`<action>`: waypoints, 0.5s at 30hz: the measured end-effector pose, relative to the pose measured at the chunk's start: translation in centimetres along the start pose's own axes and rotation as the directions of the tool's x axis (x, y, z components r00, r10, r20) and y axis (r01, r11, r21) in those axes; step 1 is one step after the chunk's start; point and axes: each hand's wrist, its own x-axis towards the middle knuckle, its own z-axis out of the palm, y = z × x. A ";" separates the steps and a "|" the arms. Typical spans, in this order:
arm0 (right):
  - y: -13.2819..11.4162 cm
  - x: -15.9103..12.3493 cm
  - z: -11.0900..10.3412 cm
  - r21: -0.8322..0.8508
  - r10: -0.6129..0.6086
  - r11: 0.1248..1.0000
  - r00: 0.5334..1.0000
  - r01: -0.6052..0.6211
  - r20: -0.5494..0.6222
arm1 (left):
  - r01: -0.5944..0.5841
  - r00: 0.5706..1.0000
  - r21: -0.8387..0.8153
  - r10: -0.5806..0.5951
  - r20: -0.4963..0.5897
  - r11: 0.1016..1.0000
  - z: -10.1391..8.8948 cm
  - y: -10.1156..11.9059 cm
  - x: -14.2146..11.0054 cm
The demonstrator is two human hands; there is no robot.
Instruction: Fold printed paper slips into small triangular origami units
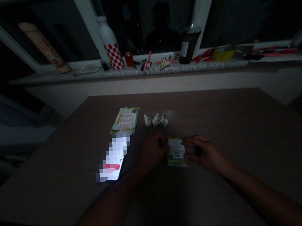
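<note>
Paper flat on worktop, between both hands. Left hand pinches its left edge; right hand loosely open, fingertips on its right edge, probably to keep it square and steady. Paper stack sits left, likely for easy reach; three folded papers stand in a row beyond, apparently out of the way. Phone lies face up, lit, probably for viewing; screen pixelated. Paper shows a QR code; print there and on stack too small to read. No brand legible.
</note>
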 end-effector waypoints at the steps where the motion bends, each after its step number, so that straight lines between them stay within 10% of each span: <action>1: 0.0 -0.1 -0.1 -0.009 0.000 1.000 1.000 0.001 0.009 | 0.000 1.000 -0.001 0.000 0.002 1.000 0.0 0.0 0.0; 15: -0.5 -0.8 -0.7 -0.181 0.078 0.982 0.991 -0.058 0.105 | 0.005 1.000 0.010 -0.005 0.001 1.000 0.0 0.0 0.0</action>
